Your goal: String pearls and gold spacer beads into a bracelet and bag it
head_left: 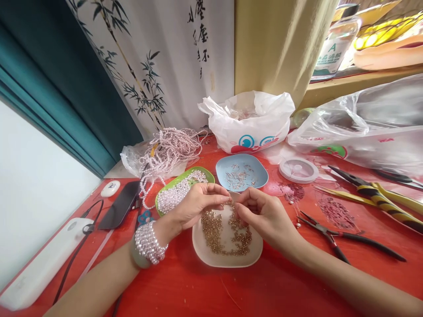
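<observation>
Over the far part of a white dish of small gold beads, my two hands meet with fingertips close together. My left hand, with a pearl-bead bracelet on its wrist, pinches thumb against fingers. My right hand is closed in a pinch too. Whatever sits between the fingertips is too small to make out. Just left stands a green dish of white pearl beads. Beyond the hands is a blue dish with small metal pieces.
Strings of pink beads are heaped at back left. A white plastic bag stands behind the dishes. To the right lie a round clear spool, black-handled pliers and yellow-black pliers. A phone and power strip occupy the left.
</observation>
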`<action>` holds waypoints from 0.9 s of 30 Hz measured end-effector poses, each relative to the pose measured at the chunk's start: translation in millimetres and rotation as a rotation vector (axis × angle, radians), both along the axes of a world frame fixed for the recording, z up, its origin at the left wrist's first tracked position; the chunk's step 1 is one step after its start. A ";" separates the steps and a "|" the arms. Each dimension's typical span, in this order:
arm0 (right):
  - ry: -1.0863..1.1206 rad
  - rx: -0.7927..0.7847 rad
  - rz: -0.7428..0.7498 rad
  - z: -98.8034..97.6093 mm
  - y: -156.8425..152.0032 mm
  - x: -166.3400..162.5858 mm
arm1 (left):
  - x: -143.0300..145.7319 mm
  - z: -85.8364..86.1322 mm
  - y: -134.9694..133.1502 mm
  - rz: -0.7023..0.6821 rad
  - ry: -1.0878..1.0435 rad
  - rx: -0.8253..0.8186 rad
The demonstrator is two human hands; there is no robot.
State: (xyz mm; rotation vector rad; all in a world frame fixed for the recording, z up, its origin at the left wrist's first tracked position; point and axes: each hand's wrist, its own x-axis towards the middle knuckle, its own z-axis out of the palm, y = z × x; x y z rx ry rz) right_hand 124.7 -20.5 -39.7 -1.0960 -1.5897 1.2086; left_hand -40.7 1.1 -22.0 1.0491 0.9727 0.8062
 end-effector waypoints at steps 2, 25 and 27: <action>-0.011 0.004 -0.002 0.3 -0.1 0.0 | -0.1 -0.3 0.3 0.003 -0.019 -0.009; -0.063 0.033 -0.008 3.0 -0.8 -0.4 | -0.7 -6.4 1.2 0.004 -0.048 0.041; -0.076 0.028 -0.006 3.3 -1.1 -0.5 | -0.8 -7.2 0.9 0.003 -0.037 0.050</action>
